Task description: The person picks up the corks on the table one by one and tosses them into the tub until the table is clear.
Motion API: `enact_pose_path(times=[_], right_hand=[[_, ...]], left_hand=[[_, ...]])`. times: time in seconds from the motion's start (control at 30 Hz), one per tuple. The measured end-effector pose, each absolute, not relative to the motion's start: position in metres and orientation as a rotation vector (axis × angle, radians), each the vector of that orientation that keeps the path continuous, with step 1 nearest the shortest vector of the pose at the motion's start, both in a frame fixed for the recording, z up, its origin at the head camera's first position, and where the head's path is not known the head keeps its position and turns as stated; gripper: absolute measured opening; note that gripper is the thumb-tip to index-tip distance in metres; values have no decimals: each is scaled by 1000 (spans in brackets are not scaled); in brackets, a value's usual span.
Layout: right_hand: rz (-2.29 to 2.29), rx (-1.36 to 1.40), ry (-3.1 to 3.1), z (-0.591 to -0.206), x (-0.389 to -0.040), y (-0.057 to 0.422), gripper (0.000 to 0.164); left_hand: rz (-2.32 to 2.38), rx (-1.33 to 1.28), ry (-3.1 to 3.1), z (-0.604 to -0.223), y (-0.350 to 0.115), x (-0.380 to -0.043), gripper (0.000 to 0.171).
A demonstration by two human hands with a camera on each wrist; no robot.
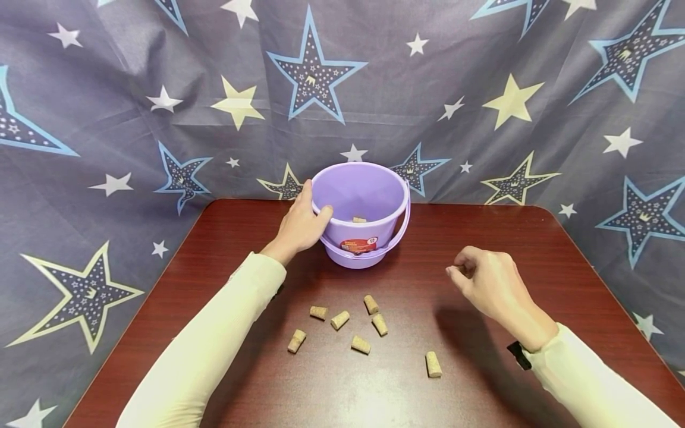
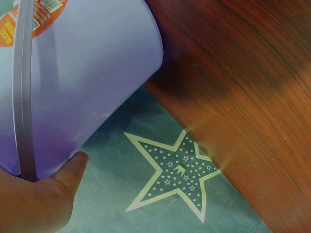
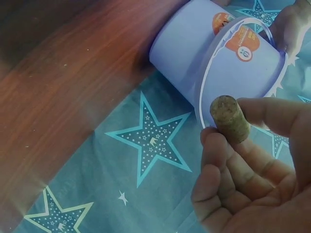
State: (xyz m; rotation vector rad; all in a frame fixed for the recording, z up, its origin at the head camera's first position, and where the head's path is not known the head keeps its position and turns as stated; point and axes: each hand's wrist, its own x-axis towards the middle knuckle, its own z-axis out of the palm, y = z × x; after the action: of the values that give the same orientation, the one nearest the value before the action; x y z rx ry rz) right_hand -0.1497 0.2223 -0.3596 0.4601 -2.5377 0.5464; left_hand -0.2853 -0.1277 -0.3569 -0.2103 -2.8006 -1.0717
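Note:
Near the back edge of the table stands a purple bucket point(image 1: 358, 238) with its handle hanging down in front. My left hand point(image 1: 302, 223) grips the bucket's rim at the left side, thumb over the edge. One cork point(image 1: 359, 220) shows inside the bucket. In the right wrist view, my right hand point(image 3: 257, 170) pinches a cork point(image 3: 230, 119) between thumb and fingers. That hand hovers above the table to the right of the bucket; the cork is mostly hidden by the fingers in the head view. Several loose corks point(image 1: 339, 320) lie on the table in front of the bucket.
One cork point(image 1: 433, 364) lies apart from the others, nearer the front right. The dark red wooden table point(image 1: 257, 380) ends at a grey cloth with stars point(image 1: 428, 101) hanging behind and at the sides.

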Motion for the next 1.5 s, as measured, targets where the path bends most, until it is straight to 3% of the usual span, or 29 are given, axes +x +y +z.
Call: enact_pose_path(times=[1.5], right_hand=[[643, 452, -2426, -327, -189, 190, 8]], left_hand=[[-1058, -216, -2812, -356, -128, -285, 87]])
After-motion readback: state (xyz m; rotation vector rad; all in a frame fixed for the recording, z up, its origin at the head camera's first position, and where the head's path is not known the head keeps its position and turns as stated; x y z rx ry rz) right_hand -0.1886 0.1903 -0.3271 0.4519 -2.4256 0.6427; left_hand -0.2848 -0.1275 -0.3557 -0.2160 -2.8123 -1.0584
